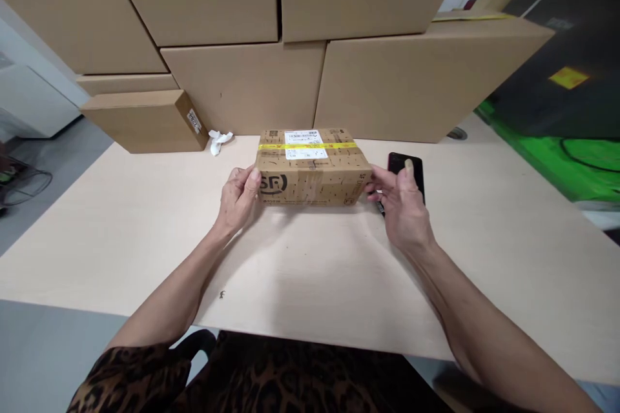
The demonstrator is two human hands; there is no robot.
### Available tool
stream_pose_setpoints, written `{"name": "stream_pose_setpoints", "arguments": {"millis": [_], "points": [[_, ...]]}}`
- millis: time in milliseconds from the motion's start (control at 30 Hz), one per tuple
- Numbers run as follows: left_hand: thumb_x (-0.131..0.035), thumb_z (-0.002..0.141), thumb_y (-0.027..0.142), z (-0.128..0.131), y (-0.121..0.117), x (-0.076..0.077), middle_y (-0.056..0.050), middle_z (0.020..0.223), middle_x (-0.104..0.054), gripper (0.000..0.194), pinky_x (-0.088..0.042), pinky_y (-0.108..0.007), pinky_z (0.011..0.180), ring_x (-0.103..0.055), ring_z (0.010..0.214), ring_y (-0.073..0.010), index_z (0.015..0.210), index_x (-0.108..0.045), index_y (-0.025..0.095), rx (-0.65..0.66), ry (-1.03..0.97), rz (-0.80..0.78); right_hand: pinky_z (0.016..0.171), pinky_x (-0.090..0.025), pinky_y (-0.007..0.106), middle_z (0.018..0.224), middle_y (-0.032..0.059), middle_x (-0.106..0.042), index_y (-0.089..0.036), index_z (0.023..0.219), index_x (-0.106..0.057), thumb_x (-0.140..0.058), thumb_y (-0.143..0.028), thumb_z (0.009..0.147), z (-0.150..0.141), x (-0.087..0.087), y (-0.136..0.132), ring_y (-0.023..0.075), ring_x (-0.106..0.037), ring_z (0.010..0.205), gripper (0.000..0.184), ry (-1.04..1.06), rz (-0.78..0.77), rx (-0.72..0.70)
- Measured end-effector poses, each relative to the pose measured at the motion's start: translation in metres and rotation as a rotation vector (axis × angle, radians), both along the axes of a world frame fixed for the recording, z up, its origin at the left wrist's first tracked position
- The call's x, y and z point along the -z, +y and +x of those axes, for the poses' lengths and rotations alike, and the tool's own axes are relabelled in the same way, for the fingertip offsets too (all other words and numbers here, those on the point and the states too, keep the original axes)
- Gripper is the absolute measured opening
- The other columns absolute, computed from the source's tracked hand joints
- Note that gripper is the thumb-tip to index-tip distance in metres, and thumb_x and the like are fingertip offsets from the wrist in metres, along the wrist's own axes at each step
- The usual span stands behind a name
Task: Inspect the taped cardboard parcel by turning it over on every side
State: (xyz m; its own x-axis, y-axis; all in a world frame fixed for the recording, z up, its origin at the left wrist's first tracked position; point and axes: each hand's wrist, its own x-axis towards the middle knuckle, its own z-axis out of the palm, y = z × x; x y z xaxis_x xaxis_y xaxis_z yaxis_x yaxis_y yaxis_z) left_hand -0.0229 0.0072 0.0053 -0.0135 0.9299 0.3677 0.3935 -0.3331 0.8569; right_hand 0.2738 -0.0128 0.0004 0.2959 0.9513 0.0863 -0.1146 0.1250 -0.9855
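A small cardboard parcel box (310,186) with dark print, a white shipping label (304,144) and a yellow tape strip sits in the middle of the table. My left hand (237,200) grips its left end, thumb at the front upper corner and fingers around the side. At the other end, the fingers of my right hand (405,210) press on the box's right side, thumb raised off the cardboard. Partly behind that hand lies a black phone (398,161) with a reddish edge. A thin dark object shows under the right fingers, mostly hidden.
Large stacked cartons (378,87) form a wall along the table's back. A flat brown box (145,122) stands at back left, beside crumpled white paper (219,141). The pale table (320,284) has its front edge close to my body. Small debris (221,295) lies near that edge.
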Motion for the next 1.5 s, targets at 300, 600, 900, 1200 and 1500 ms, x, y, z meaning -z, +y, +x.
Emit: {"name": "stream_pose_setpoints", "arguments": {"millis": [300,600,900,1200,1500], "points": [[-0.05,0.091,0.09,-0.001,0.003,0.001,-0.009,0.149,-0.063,0.074,-0.032,-0.058,0.132,-0.043,0.155,-0.0376,0.13,-0.076,0.032,0.095,-0.313,0.13,0.105,-0.052,0.053,0.102,0.002,-0.084,-0.038,0.109,-0.085,-0.062,-0.068,0.092,-0.004,-0.02,-0.013,0.0299,-0.074,0.112,0.041,0.191,0.309,0.077],[-0.062,0.089,0.085,-0.011,0.005,0.01,-0.007,0.171,-0.048,0.08,-0.022,-0.064,0.137,-0.026,0.167,-0.0406,0.152,-0.062,0.034,0.293,-0.086,0.135,0.117,-0.05,0.061,0.139,0.0006,-0.077,-0.042,0.132,-0.076,-0.074,-0.065,0.082,0.005,-0.019,-0.012,0.0376,-0.06,0.144,0.054,0.165,0.419,-0.031],[-0.085,0.086,0.057,0.006,0.006,0.008,-0.016,0.169,-0.047,0.094,-0.04,-0.065,0.129,-0.044,0.157,-0.0431,0.165,-0.04,0.031,0.435,-0.143,-0.106,0.106,-0.056,0.055,0.146,0.0039,-0.072,-0.036,0.126,-0.073,-0.059,-0.069,0.095,-0.004,0.01,0.006,0.0341,-0.061,0.142,0.048,0.134,0.119,-0.103],[-0.079,0.088,0.065,0.002,0.007,0.017,-0.019,0.138,-0.07,0.075,-0.054,-0.06,0.115,-0.061,0.138,-0.0407,0.145,-0.061,0.019,0.362,-0.053,-0.117,0.09,-0.061,0.05,0.13,0.0057,-0.079,-0.037,0.121,-0.076,-0.05,-0.08,0.095,-0.004,0.012,0.006,0.0339,-0.07,0.125,0.057,0.071,0.068,-0.197],[-0.042,0.084,0.101,-0.009,0.004,-0.01,-0.014,0.082,-0.075,0.092,-0.058,-0.042,0.082,-0.071,0.084,-0.0291,0.078,-0.071,0.014,0.075,0.048,-0.326,0.093,-0.056,0.05,0.116,0.0083,-0.084,-0.034,0.118,-0.079,-0.056,-0.082,0.091,0.01,0.0,0.004,0.0326,-0.075,0.116,0.06,0.068,0.067,-0.009]]}}
